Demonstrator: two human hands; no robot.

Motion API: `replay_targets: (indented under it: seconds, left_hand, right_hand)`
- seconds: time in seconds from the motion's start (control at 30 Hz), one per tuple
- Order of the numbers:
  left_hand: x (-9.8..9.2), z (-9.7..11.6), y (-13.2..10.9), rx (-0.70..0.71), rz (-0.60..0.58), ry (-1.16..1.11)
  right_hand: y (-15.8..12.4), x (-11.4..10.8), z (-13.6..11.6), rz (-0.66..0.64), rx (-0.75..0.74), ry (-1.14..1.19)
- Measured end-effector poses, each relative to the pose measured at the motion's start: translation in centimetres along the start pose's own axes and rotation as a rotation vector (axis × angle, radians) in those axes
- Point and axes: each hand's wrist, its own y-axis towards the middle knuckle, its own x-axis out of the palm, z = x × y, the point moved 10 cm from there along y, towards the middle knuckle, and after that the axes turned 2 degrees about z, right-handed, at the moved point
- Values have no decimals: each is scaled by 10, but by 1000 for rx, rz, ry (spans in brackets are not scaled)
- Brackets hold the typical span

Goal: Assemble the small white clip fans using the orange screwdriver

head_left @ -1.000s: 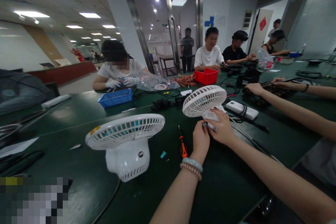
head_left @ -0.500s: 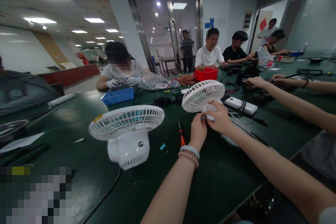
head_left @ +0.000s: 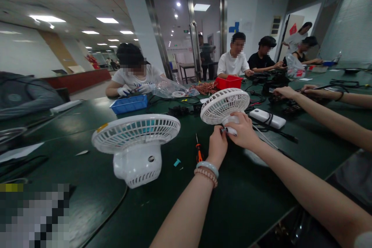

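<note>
A small white fan [head_left: 221, 106] is tilted with its round grille upward, above the dark green table. My right hand [head_left: 245, 130] is wrapped round its neck from the right, fingers closed. My left hand [head_left: 217, 145], wearing a pale bangle and a beaded bracelet, pinches the lower end of that neck, where a little dark part shows between the fingers. The exact part it grips is mostly hidden. An orange-and-black screwdriver [head_left: 198, 152] lies just left of my left hand. Further left stands a larger white fan [head_left: 138, 162] with blue blades, and a small teal piece [head_left: 177, 162] lies beside it.
Behind the fans are a blue tray [head_left: 129, 104], a red bin [head_left: 229, 82] and tangled black cables. A white power bank [head_left: 267, 118] with a black cord lies to the right. A neighbour's arms [head_left: 328, 112] reach in from the right. Co-workers sit across the table.
The view has shifted slightly, so the larger fan appears a little further left. Both hands keep their hold on the small fan, with barely any finger movement.
</note>
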Motion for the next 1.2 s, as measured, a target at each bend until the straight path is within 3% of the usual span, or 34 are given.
replay_targets:
  seconds: [0.87,1.07,1.2]
  left_hand:
    - [-1,0,4,-9,-9,271]
    - [-1,4,0,2,-20,196]
    - [-1,12,-1,83,-10,122]
  right_hand:
    - [-4,-4,-5,-91,-30,13]
    - [-1,-10,-13,-252,-252,-59]
    - [13,-12,-18,-327,-390,-96]
